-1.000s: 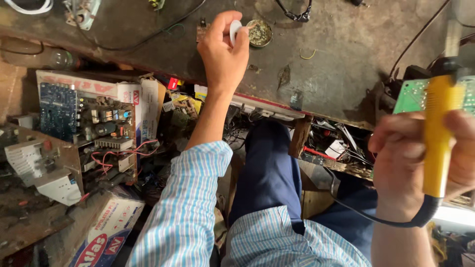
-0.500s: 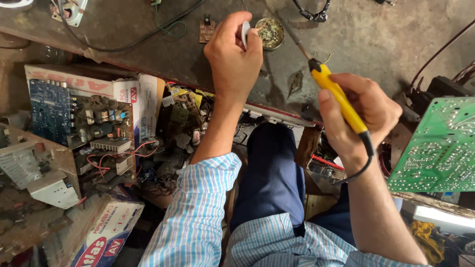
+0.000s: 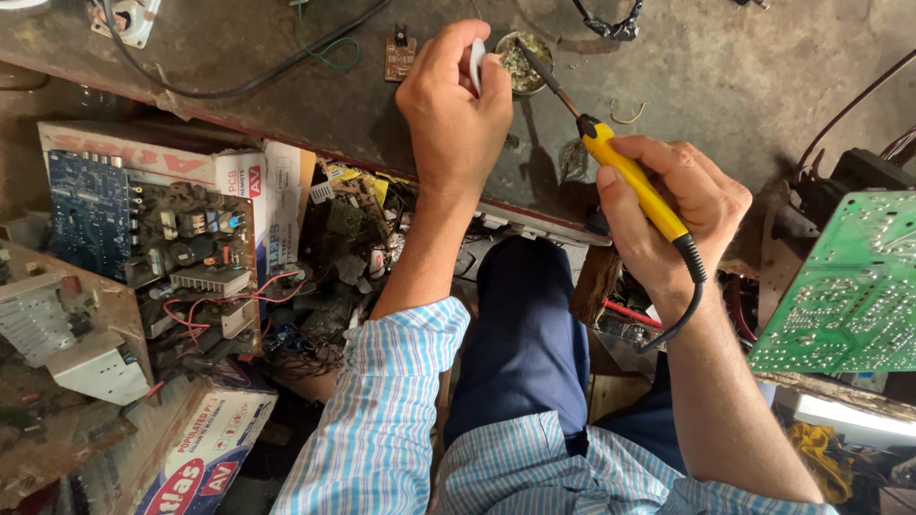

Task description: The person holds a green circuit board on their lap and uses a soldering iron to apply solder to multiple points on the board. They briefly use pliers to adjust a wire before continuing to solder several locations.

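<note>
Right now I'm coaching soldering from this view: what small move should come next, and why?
Probably dip the soldering iron tip into the small round tin: the right hand aims it at the rim, and the left hand steadies the tin.

A dark, stained, worn workbench top point(image 3: 725, 67) carries a small round metal tin point(image 3: 523, 63) of dull residue. Left of that tin lies a small brown circuit board point(image 3: 399, 57); farther left, a black cable point(image 3: 239, 91); right of it, a curl of yellow wire point(image 3: 625, 113).
</note>
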`<act>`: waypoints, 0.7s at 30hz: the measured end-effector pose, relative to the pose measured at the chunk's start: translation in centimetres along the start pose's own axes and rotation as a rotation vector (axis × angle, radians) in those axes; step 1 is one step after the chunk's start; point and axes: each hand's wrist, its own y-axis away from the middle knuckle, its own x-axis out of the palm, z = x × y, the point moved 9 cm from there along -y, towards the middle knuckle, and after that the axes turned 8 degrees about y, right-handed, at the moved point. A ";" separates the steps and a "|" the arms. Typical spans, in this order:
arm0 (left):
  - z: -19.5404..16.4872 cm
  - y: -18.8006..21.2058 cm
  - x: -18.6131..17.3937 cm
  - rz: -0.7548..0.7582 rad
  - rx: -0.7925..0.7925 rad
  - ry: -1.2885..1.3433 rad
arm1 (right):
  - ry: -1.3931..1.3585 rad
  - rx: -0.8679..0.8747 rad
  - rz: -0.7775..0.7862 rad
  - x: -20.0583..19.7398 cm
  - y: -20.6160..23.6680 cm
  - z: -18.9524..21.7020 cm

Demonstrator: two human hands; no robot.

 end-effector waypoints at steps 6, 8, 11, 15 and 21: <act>-0.1 0.0 0.0 0.009 -0.005 0.002 | 0.012 0.010 0.032 -0.1 -0.4 0.3; -0.2 0.0 0.0 0.011 0.003 0.004 | 0.011 0.035 0.049 0.0 -0.6 0.2; -0.5 -0.1 -0.1 0.023 0.019 0.031 | -0.026 0.021 0.003 -0.6 -0.5 0.5; -0.5 -0.1 -0.5 0.009 -0.004 0.143 | -0.072 0.115 -0.104 -3.0 2.2 -0.3; 0.0 -0.3 -0.8 -0.011 0.028 0.193 | -0.021 0.001 -0.190 -9.7 10.3 -0.3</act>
